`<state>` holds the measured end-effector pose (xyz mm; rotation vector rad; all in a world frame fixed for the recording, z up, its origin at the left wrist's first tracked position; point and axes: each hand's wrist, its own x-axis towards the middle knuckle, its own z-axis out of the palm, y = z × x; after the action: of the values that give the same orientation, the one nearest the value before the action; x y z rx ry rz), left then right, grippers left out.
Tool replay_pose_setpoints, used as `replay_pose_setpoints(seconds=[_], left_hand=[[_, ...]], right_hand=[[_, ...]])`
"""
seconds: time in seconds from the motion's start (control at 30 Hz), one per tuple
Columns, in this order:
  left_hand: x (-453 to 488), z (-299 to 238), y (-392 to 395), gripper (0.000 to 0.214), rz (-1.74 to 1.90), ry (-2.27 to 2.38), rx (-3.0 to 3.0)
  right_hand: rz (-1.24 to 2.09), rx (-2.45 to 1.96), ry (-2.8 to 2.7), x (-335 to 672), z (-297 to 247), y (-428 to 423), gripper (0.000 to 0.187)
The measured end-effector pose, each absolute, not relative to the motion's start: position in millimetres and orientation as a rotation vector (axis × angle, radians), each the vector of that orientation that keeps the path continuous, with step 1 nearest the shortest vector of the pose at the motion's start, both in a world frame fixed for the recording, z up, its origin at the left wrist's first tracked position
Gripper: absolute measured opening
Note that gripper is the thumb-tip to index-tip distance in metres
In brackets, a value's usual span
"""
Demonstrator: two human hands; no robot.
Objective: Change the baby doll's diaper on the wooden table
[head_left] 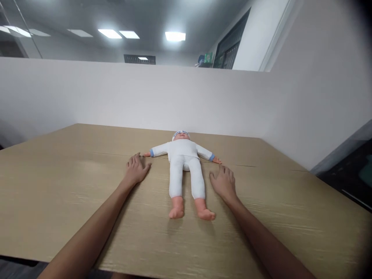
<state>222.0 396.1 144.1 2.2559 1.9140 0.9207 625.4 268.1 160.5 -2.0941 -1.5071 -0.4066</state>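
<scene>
White-suited baby doll [185, 167] lies face-up mid-table on tan wood-grain table [58, 186], long axis 12-to-6, head at 12. Left hand [135, 170] flat, released, at doll's 9, near its arm. Right hand [223, 182] flat, released, at 3; both about equally near.

Pale wood-grain table [52, 186] fills lower frame; white partition wall [87, 93] runs behind it across the middle; 3 bright ceiling panels [175, 36] upper centre; dark vent [139, 59] just below them; dark-framed window [231, 48] upper right; dark surface [348, 174] at right edge.
</scene>
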Motion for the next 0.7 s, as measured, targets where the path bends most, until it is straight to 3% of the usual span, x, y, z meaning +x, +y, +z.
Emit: replay_pose_setpoints(seconds=[0.23,0.47,0.63,0.7], left_hand=[[223,142,299,0.075,0.904,1.865,2.283],[206,139,145,0.071,0.872,1.692,2.478],[201,94,33,0.046,0.979,1.344,2.444],[209,58,6,0.031,1.003,1.264,2.353]], right_hand=[[-0.309,-2.120,-1.676,566,163,177,0.059],[-0.148,-2.001,-1.875,529,165,47,0.058],[-0.184,-1.669,-1.844,504,120,-51,0.070],[-0.178,-1.598,-1.680,497,85,-77,0.065]])
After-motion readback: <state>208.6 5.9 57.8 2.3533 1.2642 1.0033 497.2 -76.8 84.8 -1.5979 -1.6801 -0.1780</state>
